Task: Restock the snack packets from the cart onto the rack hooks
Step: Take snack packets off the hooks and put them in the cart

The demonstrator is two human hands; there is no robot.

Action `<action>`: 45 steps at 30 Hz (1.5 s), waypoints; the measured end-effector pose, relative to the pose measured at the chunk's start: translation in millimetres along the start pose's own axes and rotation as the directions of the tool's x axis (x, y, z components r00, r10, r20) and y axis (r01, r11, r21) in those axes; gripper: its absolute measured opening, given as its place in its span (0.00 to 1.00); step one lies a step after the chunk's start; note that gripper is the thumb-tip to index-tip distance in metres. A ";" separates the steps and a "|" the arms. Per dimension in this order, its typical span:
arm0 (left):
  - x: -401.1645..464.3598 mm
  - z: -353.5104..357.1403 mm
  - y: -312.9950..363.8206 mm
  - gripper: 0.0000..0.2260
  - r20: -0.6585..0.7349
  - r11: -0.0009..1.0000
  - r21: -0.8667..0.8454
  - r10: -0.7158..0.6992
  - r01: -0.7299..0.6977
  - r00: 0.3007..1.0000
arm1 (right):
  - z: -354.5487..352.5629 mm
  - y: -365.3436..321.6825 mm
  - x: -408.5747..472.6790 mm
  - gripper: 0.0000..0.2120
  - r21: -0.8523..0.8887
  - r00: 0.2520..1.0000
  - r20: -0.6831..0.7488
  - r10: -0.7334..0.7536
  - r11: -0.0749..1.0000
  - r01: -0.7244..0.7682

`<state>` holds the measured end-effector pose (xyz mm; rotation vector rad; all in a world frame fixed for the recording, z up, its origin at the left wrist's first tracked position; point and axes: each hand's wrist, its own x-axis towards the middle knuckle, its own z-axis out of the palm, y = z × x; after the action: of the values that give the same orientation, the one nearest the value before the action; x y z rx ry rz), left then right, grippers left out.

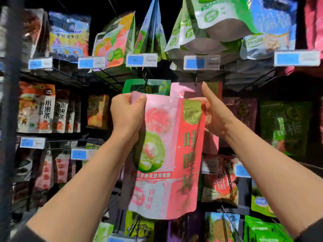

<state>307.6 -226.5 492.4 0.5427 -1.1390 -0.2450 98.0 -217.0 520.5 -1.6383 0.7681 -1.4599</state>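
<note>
Scene: A person stood close to a shop rack of hanging snack bags, both bare forearms raised towards it.
Packet in hand: A tall pink guava snack packet was held upright in front of the rack, its top edge just below a dark rack hook.
Already hanging: A second pink packet hung directly behind it, beside a green packet on the neighbouring hook.
Left hand: The left hand gripped the packet's upper left corner, fingers curled round the edge and the thumb pressed on the front.
Right hand: The right hand held the upper right edge from behind, thumb raised straight towards the hook; the fingers were hidden by the packet, so how tightly that grip closed could not be told.
Step in hand: Judging by position, the packet was being lined up for hanging.
Doing it well: The slot in the top seam should meet the hook tip squarely, with the top edge kept level, then slide back against the packet behind.
Risk: A tilted top could miss the tip or tear the slot.
Nearby: A blue price tag sat above the hooks.
Cart: Not in view.
</note>
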 end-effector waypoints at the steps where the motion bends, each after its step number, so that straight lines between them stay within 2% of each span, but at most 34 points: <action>1: 0.1 7.4 -0.4 0.15 -0.002 1.000 -0.015 -0.017 0.017 1.000 | -1.8 -1.5 -5.8 0.33 0.077 0.998 0.059 0.014 0.997 -0.019; 3: -0.4 22.5 0.5 0.16 -0.007 0.998 -0.041 -0.045 0.045 0.999 | -8.6 -3.3 -15.0 0.23 0.201 0.996 0.087 -0.026 0.980 0.008; 5: -1.5 38.2 1.8 0.17 0.003 0.994 -0.088 -0.062 0.062 0.998 | -15.2 -6.7 -24.2 0.15 0.199 0.994 0.085 -0.075 0.978 0.056; 7: -3.2 53.9 3.6 0.16 0.015 0.993 -0.090 -0.069 0.070 0.998 | -23.9 -9.3 -28.6 0.13 0.191 0.993 0.062 -0.102 0.978 0.089; 9: -2.7 68.2 3.9 0.17 0.025 0.994 -0.079 -0.074 0.076 0.997 | -30.1 -14.4 -30.6 0.13 0.129 0.995 -0.022 -0.101 0.986 0.103; 11: 0.1 77.0 8.4 0.16 0.072 0.998 -0.028 -0.046 0.048 0.996 | -36.5 -21.9 -27.6 0.08 0.046 0.985 -0.138 -0.101 0.993 0.108; 13: 4.9 80.5 18.5 0.11 0.129 0.985 0.154 0.062 -0.082 0.990 | -41.6 -32.8 -21.8 0.07 -0.001 0.965 -0.245 -0.092 0.996 0.094; 15: 14.3 81.7 28.9 0.16 0.216 0.874 0.389 0.220 -0.290 0.951 | -46.9 -43.5 -12.3 0.07 -0.040 0.939 -0.336 -0.074 0.997 0.065; 17: 28.1 84.4 35.8 0.23 0.369 0.702 0.527 0.319 -0.479 0.873 | -49.0 -51.1 -1.7 0.07 -0.060 0.916 -0.398 -0.043 0.998 0.021; 20: 50.8 95.0 34.4 0.28 0.626 0.472 0.547 0.318 -0.691 0.712 | -47.9 -53.5 17.5 0.06 -0.079 0.889 -0.457 -0.030 0.997 -0.008; 23: 66.5 107.3 24.1 0.29 0.767 0.352 0.505 0.236 -0.788 0.596 | -41.9 -53.0 34.3 0.07 -0.075 0.872 -0.490 -0.018 0.997 -0.022; 25: 73.8 112.1 15.7 0.29 0.786 0.317 0.506 0.214 -0.802 0.580 | -36.6 -53.6 43.0 0.08 -0.045 0.859 -0.512 0.000 0.999 -0.027; 30: 80.9 107.0 5.6 0.26 0.786 0.197 0.500 0.305 -0.843 0.538 | -32.1 -55.4 64.2 0.14 0.017 0.852 -0.523 -0.008 1.000 0.020; 35: 82.5 99.8 1.0 0.27 0.802 0.188 0.455 0.338 -0.870 0.492 | -35.4 -51.6 71.6 0.15 -0.005 0.833 -0.551 0.042 0.999 -0.053; 40: 79.3 106.1 -13.4 0.30 0.775 0.216 0.451 0.387 -0.866 0.500 | -34.7 -46.9 68.7 0.16 -0.036 0.824 -0.566 0.031 0.997 -0.063; 43: 77.3 108.3 -21.8 0.33 0.754 0.213 0.449 0.432 -0.868 0.496 | -32.9 -38.4 72.8 0.17 -0.148 0.763 -0.641 -0.080 0.989 -0.020; 45: 75.6 109.0 -26.4 0.34 0.742 0.206 0.456 0.448 -0.866 0.498 | -28.7 -27.2 71.8 0.20 -0.369 0.638 -0.725 -0.259 0.929 -0.042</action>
<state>241.8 -313.9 571.9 0.7155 -1.8748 1.1325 78.8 -269.1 580.8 -1.2633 1.4997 -2.2625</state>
